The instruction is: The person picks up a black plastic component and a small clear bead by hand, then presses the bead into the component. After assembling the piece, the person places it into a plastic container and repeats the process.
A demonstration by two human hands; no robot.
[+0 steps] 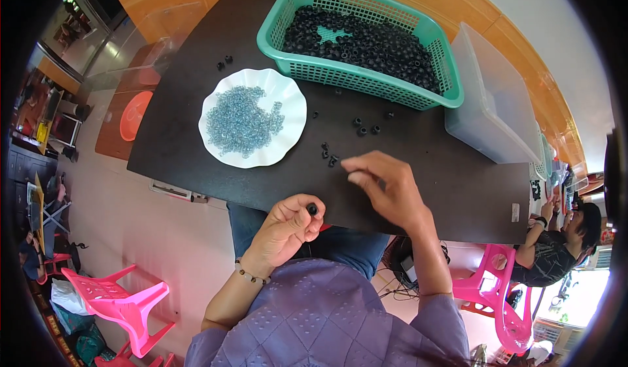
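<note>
Pink chair [139, 301]: well left of the left hand [284, 226]. White plate [296, 108] with a wavy rim on the bench [458, 190], up and left of that hand, heaped with small clear rings [239, 122]. Left hand: thumb and fingers clamped on one round black piece [312, 208], hole showing, held at the fingertips. Small dark bits [333, 161] lie just beyond the right hand [390, 187], off its fingertips. Green basket [366, 86] on the far side of both hands, loaded with black pieces [392, 50]. Few loose ones [362, 131] between it and the right hand. Right hand: thumb and index tips close, can't tell if gripping anything. Clear plastic bin [490, 105] beyond it, to the right. Another person [549, 256] well right of that hand.
</note>
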